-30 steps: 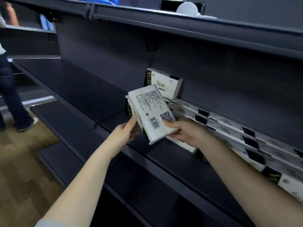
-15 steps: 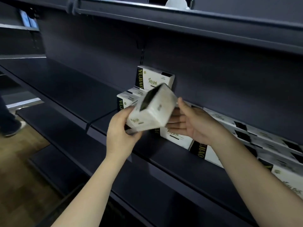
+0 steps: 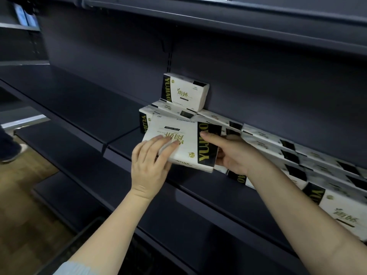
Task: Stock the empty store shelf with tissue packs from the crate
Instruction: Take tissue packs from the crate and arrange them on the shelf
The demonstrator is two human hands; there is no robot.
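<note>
Dark grey metal back panel (image 3: 119, 62) w/ slotted upright (image 3: 169, 60) is running behind; wood-look floor (image 3: 25, 195) is showing lower left, dim light falling throughout.

A white tissue pack (image 3: 178, 143) with a black band and gold lettering is held upside down, its printed face tilted up, at the left end of the row (image 3: 297, 153) of matching packs lined along the dark shelf (image 3: 83, 100). The row runs off to the right, packs side by side. One more pack (image 3: 184, 92) stands upright on top of the row, against the back panel.
</note>
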